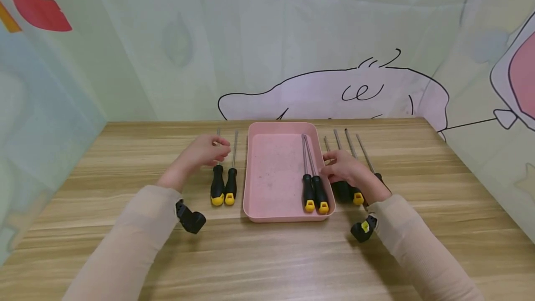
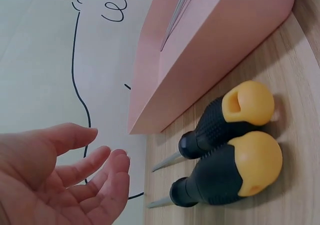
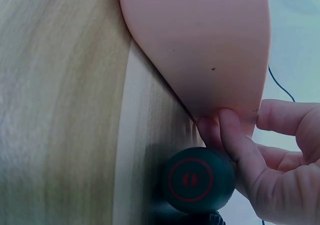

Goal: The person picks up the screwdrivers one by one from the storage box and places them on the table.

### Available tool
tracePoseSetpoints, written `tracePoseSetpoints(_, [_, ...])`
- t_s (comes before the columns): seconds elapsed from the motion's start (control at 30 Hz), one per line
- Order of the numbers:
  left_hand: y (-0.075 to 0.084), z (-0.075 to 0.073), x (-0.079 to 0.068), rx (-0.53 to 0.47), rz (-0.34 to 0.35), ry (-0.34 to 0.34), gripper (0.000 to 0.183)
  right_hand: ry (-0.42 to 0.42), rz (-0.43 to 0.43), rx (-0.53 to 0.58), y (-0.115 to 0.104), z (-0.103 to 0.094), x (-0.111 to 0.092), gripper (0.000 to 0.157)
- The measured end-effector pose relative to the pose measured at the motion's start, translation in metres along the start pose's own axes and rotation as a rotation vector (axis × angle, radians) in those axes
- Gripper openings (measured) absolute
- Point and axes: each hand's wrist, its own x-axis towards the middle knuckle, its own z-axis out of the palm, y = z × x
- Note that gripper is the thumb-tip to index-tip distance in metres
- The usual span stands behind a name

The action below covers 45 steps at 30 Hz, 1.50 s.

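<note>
In the head view a pink tray [image 1: 271, 171] lies on the table with two screwdrivers [image 1: 314, 194] along its right side, their handles black and yellow. My right hand [image 1: 344, 168] is at the tray's right wall; the right wrist view has its fingertips [image 3: 229, 116] against the outer wall and another at the rim. Beside those fingers is the round butt of a dark green handle [image 3: 197, 180] with a red ring. My left hand [image 2: 75, 172] hovers over two black-and-yellow screwdrivers [image 1: 218, 185] left of the tray, fingers loosely bent, holding nothing.
Several screwdrivers [image 1: 365, 152] lie right of the tray, partly hidden under the right hand. A printed cloth [image 1: 267, 36] hangs behind the wood-grain table [image 1: 267, 254]. Each wrist wears a small black camera [image 1: 191, 219].
</note>
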Motion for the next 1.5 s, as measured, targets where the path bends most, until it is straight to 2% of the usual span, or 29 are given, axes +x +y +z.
tracePoseSetpoints(0.67, [0.018,0.025,0.014,-0.003,0.092,-0.023,0.035,0.002,-0.001,0.001,0.001,0.0,0.0,0.052])
tracePoseSetpoints(1.1, [0.031,0.043,0.015,-0.055,0.038,-0.066,0.032,-0.003,-0.002,0.005,0.001,0.0,0.0,0.052])
tracePoseSetpoints(1.33, [0.038,0.052,0.013,-0.003,0.061,-0.065,0.031,0.0,-0.007,-0.002,0.001,-0.001,-0.001,0.051])
tracePoseSetpoints(1.5, [0.042,0.06,0.014,0.005,0.051,-0.073,0.029,-0.004,-0.008,0.003,0.001,-0.001,-0.001,0.052])
